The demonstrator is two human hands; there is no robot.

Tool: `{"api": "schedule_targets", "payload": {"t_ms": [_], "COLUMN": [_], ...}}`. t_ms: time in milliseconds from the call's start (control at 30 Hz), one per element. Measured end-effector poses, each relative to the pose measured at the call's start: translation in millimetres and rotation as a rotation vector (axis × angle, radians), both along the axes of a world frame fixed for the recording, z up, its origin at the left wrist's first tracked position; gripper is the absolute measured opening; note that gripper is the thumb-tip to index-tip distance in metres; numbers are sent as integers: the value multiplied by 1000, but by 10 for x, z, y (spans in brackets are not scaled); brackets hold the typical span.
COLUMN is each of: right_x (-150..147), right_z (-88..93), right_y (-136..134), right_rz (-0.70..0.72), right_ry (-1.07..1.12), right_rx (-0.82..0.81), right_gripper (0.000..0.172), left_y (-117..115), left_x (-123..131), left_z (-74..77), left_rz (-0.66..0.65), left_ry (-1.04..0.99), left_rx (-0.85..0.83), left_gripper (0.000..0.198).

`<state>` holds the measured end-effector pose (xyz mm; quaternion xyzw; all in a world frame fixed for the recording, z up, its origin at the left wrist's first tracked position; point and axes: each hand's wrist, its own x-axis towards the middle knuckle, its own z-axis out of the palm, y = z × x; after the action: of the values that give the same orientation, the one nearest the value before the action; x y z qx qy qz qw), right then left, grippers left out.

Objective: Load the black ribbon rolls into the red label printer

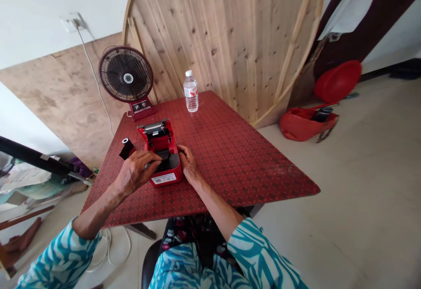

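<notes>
A small red printer point(166, 178) stands on the red patterned table point(226, 148) with its lid point(157, 131) tipped up and back. My left hand point(140, 166) is over the printer's open dark compartment, fingertips pinched together near its inner parts. What is between those fingertips, if anything, is too small to make out. Against the printer's right side, my right hand point(188, 164) has its fingers bent around the edge and steadies it. Left of the printer is a black roll point(126, 148) with a white core, its loose end hanging out.
A dark red fan point(126, 78) stands at the table's back left corner. A clear water bottle point(191, 94) stands upright near the back edge. Behind leans a large round wooden board point(223, 39). On the floor to the right lies a red bag point(296, 124); a white cord point(94, 69) hangs at left.
</notes>
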<state>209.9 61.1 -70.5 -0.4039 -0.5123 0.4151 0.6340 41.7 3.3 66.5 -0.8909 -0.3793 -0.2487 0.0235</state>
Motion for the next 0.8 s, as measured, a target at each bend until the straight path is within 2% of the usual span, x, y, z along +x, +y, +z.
{"api": "schedule_targets", "payload": {"t_ms": [133,267,367,433,567,633,733,800], "right_x": [-12,-10,29,56,26,3,56,139], "right_z": [-32,-81,-62,35,394,539,584,520], "right_y": [21,-7,78,253,708,818,717,528], "right_rz": [-13,4,27,23,67,102,79,94], "right_ry": [26,44,83,103,111,113,60,-50], "right_rx": [1,-30,-113,-153,-122,-167,-205,-88], "right_gripper": [31,31,36,41,49,52,56,49], "left_y": [-155,-252,-312,-346,-378,-384,-394,-406], "left_x": [44,65,85,107,153,170,190,202], "left_z": [-120,-267,-368,-436,-558,-599,-635,-651], "left_rz": [-46,-20,10,34,58,65,74,78], "left_ry": [48,-8,-25,-46,-120,-160,-200,-197], "left_rx": [84,140,141,141,164,168,176,177], "left_gripper": [15,13,16,19,21,20,21,23]}}
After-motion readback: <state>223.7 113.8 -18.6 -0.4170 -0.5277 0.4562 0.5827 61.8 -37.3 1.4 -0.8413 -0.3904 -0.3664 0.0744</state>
